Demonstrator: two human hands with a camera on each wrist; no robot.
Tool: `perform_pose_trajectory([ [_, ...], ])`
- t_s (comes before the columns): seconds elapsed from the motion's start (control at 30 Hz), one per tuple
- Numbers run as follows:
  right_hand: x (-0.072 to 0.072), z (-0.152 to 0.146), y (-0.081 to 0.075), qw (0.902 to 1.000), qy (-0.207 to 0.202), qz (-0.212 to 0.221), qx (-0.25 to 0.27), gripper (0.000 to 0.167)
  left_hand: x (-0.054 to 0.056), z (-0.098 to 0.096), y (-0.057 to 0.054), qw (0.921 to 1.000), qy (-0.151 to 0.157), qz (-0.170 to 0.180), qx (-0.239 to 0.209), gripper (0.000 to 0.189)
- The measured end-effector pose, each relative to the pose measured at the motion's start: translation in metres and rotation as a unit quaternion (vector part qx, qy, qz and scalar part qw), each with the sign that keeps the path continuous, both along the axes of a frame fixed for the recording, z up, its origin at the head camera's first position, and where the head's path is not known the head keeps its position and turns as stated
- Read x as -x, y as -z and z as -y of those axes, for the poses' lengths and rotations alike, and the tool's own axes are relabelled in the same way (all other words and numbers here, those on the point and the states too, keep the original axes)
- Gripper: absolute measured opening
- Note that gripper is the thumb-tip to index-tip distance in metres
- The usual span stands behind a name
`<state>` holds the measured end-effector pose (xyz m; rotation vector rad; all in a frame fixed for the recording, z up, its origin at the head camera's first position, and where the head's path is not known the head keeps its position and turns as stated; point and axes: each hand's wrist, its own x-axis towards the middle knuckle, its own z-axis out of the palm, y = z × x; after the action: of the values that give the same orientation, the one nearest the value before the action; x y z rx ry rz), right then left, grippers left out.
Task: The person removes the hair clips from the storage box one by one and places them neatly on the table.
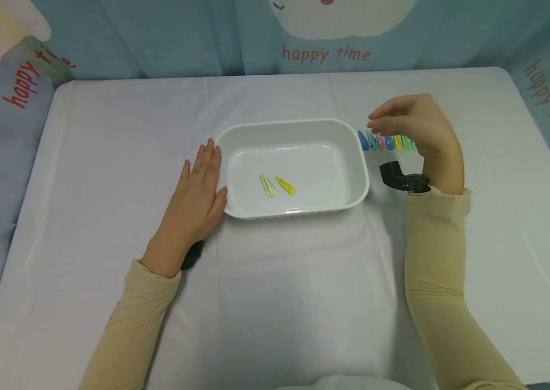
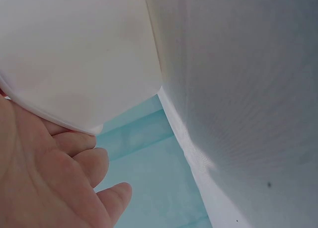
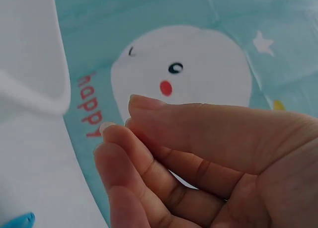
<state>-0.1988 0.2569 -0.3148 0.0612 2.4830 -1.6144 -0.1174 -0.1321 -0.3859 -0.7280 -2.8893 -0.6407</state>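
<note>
A white rectangular tub (image 1: 299,208) stands on the table with a green hair clip (image 1: 267,185) and a yellow hair clip (image 1: 285,185) lying in it. My left hand (image 1: 194,189), fingers straight, rests on the tub's left rim; its fingertips also touch the rim in the left wrist view. My right hand (image 1: 423,122) is raised above a row of several coloured hair clips (image 1: 389,143) on the table, right of the tub, hiding part of the row. In the right wrist view, the fingers are loosely bent toward the thumb (image 3: 149,103), with nothing visible between them.
The table has a white cloth (image 1: 294,281). A blue curtain (image 1: 182,38) with printed figures and lettering hangs along the back and sides. Each wrist carries a black camera mount, the right one (image 1: 403,177) hanging near the tub's right end.
</note>
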Motion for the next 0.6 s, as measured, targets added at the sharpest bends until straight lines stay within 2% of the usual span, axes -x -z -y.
perform_pose_trajectory([
  [0.2,-0.001,0.014,-0.001,0.9988,-0.043,-0.014,-0.017,0.006,0.0,0.0,0.0,1.0,0.001,0.001,0.0,0.062],
  [0.6,-0.002,0.043,-0.002,0.9935,-0.105,-0.004,-0.043,0.01,0.0,0.0,0.0,1.0,0.001,0.003,0.006,0.062],
])
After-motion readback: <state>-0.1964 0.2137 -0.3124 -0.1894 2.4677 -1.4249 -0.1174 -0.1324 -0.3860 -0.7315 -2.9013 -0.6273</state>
